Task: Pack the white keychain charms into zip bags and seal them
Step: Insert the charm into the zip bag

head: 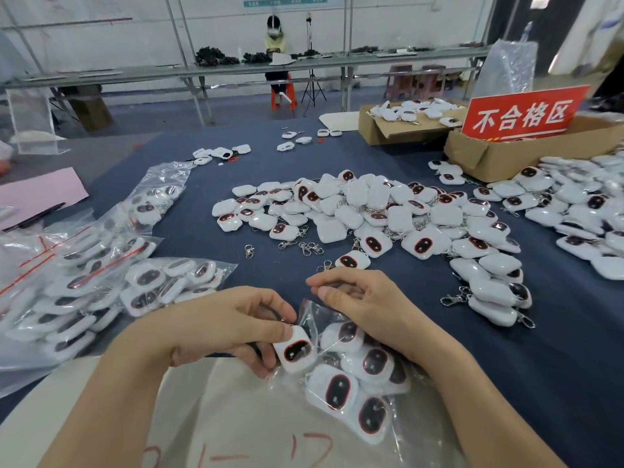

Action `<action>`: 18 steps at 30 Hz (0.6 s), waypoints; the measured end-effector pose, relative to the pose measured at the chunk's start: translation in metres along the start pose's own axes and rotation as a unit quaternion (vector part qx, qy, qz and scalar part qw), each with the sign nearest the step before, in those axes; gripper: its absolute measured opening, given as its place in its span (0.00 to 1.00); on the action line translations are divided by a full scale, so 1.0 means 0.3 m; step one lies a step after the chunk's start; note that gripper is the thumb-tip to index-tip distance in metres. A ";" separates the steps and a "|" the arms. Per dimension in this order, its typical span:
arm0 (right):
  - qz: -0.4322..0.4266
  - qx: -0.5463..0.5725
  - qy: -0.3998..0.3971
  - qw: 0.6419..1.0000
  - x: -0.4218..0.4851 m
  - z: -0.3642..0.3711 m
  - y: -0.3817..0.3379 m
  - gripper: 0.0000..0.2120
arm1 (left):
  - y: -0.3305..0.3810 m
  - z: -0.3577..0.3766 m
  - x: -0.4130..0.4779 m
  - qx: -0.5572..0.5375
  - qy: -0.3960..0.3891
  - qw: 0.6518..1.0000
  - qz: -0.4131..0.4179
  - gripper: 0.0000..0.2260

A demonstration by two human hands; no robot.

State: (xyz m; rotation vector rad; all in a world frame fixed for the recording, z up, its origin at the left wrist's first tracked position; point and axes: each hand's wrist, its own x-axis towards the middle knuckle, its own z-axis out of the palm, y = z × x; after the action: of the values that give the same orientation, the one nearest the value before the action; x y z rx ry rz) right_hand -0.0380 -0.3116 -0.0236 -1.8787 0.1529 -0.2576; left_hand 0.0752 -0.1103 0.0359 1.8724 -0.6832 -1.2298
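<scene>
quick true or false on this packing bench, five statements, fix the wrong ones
1. The left hand holds a white charm. True.
2. The zip bag by the hands is empty. False: several charms already lie in it.
3. Filled bags lie to the person's left. True.
4. The red sign stands in a box at the far left. False: its cardboard box is at the far right.
5. The right hand lies flat on the table. False: its fingers are curled at the zip bag's mouth.
</scene>
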 end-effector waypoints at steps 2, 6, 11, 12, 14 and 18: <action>0.000 0.006 0.002 1.000 0.000 0.002 0.002 0.10 | 0.005 0.000 -0.001 0.034 0.013 0.999 -0.005 0.10; 0.006 0.018 0.007 1.000 -0.001 -0.001 0.002 0.09 | 0.029 0.002 -0.014 0.126 0.032 0.991 -0.013 0.11; 0.014 0.028 0.012 0.999 0.003 -0.008 0.001 0.08 | 0.075 0.056 -0.017 0.303 0.030 0.952 -0.037 0.20; 0.016 0.028 0.012 0.999 0.003 -0.008 0.002 0.07 | 0.076 0.069 -0.012 0.340 0.038 0.939 -0.032 0.17; 0.017 0.027 0.012 0.999 0.003 -0.009 0.002 0.07 | 0.074 0.081 -0.003 0.366 0.049 0.929 -0.016 0.10; 0.020 0.040 0.016 0.999 0.005 -0.014 0.003 0.07 | 0.076 0.056 -0.017 0.315 0.048 0.948 -0.006 0.07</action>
State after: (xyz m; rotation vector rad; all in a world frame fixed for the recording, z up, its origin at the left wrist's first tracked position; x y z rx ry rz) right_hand -0.0376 -0.3161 -0.0231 -1.7905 0.1991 -0.2615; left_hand 0.0574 -0.1241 0.0537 2.4334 -1.1059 -0.9792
